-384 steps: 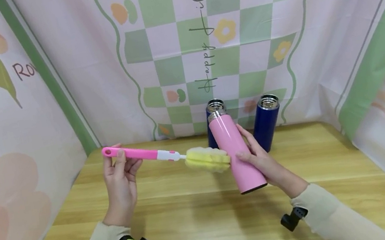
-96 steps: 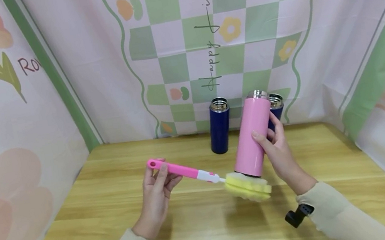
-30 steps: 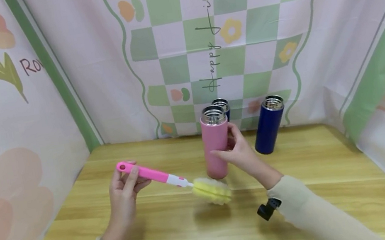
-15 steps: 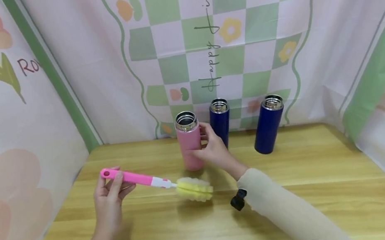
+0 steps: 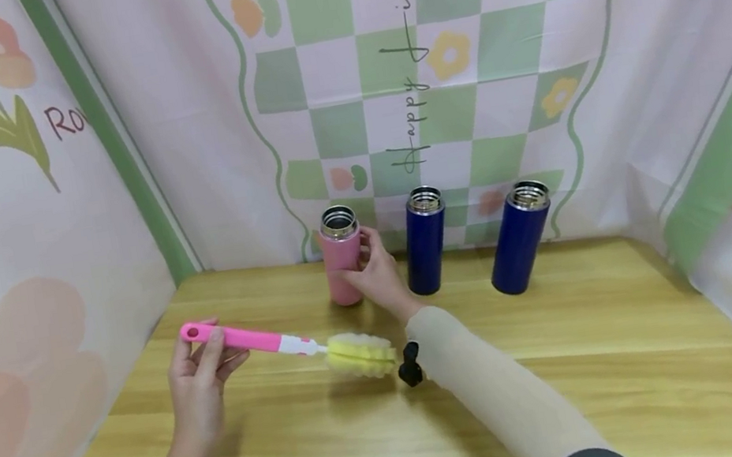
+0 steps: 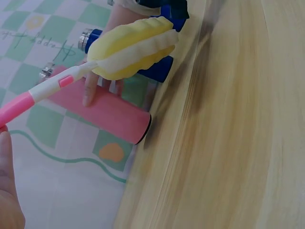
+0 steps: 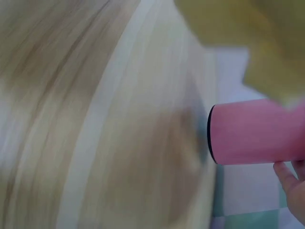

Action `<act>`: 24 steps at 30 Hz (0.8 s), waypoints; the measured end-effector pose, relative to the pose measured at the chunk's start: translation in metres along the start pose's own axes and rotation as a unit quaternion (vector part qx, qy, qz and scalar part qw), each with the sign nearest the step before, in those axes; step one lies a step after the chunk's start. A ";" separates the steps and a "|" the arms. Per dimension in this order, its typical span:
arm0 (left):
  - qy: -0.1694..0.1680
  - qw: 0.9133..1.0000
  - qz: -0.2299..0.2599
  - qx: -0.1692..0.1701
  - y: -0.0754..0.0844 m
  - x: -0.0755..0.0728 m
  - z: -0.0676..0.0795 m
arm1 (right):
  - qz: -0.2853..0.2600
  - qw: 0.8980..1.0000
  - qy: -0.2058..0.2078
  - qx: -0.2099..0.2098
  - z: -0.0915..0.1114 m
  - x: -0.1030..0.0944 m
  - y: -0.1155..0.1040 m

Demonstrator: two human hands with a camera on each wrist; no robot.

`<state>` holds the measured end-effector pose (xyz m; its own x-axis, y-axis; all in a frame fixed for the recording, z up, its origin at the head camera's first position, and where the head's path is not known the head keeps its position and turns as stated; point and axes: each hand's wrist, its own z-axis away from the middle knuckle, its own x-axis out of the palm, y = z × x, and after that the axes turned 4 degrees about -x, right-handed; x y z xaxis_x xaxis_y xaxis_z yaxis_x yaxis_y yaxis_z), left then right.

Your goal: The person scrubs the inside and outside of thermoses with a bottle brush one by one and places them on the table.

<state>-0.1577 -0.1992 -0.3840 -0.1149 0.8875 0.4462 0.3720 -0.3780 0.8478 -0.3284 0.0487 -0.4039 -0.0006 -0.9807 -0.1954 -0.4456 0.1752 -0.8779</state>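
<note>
My left hand [image 5: 198, 391] pinches the pink handle of a bottle brush [image 5: 243, 339]. Its yellow-and-white sponge head [image 6: 133, 47] points right, above the table. My right hand [image 5: 381, 278] grips a pink thermos bottle [image 5: 341, 250] round its body, thumb in front and fingers behind. The bottle is upright and lidless, its steel mouth facing up. In the right wrist view the dark-rimmed base of the pink bottle [image 7: 252, 133] shows close to the table, with the blurred sponge filling the upper corner.
Two dark blue thermos bottles, a middle one [image 5: 426, 247] and a right one [image 5: 519, 244], stand lidless at the back of the wooden table [image 5: 344, 455]. A checked curtain [image 5: 329, 66] hangs right behind the table's far edge.
My right hand has carried the pink bottle from in front of the blue ones leftward and back, to the left of the middle blue bottle. The brush, earlier against the bottle, has drawn left, away from it.
</note>
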 end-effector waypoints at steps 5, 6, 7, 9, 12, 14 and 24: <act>0.012 1.000 -0.013 0.000 0.001 0.000 -0.002 | -0.011 1.000 0.015 0.008 -0.006 0.009 0.007; 0.013 1.000 -0.016 0.000 0.001 -0.001 -0.002 | -0.012 1.000 0.014 0.011 -0.007 0.010 0.009; 0.014 1.000 -0.018 0.000 0.001 -0.001 -0.002 | -0.015 1.000 0.013 0.015 -0.008 0.011 0.009; 0.010 1.000 -0.016 -0.001 0.001 -0.002 -0.002 | -0.018 0.999 0.012 0.024 -0.009 0.013 0.011; 0.015 1.000 -0.018 -0.001 0.001 -0.005 -0.001 | -0.011 0.999 0.013 0.037 -0.011 0.016 0.013; 0.019 1.000 -0.019 -0.002 0.001 -0.006 -0.001 | -0.005 0.999 0.012 0.044 -0.013 0.018 0.013; 0.046 0.998 -0.038 -0.007 0.001 -0.008 -0.002 | -0.022 0.998 -0.021 0.061 -0.022 0.024 0.014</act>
<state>-0.1587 -0.2070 -0.3860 -0.2263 0.8863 0.4040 0.3454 -0.3147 0.8841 -0.3546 0.0258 -0.4108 0.0556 -0.9835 -0.1724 -0.3312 0.1447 -0.9324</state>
